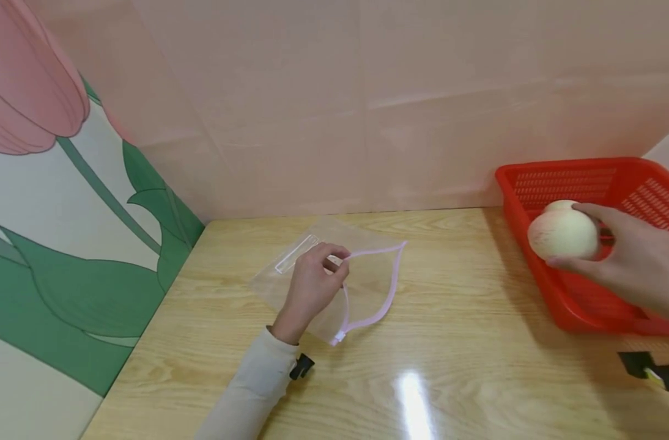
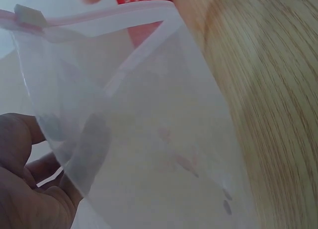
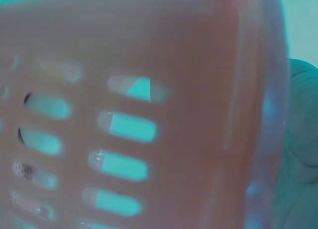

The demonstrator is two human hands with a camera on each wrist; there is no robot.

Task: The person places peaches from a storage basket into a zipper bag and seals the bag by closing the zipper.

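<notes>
From the head view, a pale peach [image 1: 562, 234] is held in the curled fingers of the right hand [image 1: 637, 263], just above the near rim of the red basket [image 1: 587, 305] — a second fruit [image 1: 559, 205] shows behind it, inside the basket. Well to the left of that grip, the left hand [image 1: 312, 284] pinches the upper lip of a clear zip bag [image 1: 367, 287] lying on the wooden surface [image 1: 477, 379], so that its pink-edged mouth is held agape. The step in hand is judged to be the carrying of the fruit to the bag; a level pass leftward to the held-open mouth would be called for.

In the left wrist view, the bag [image 2: 164, 139] is seen empty, its film draped over the fingers [image 2: 30, 189].

In the right wrist view, only the basket's slotted wall [image 3: 124, 129] is seen, blurred — the grip is not shown there.
</notes>
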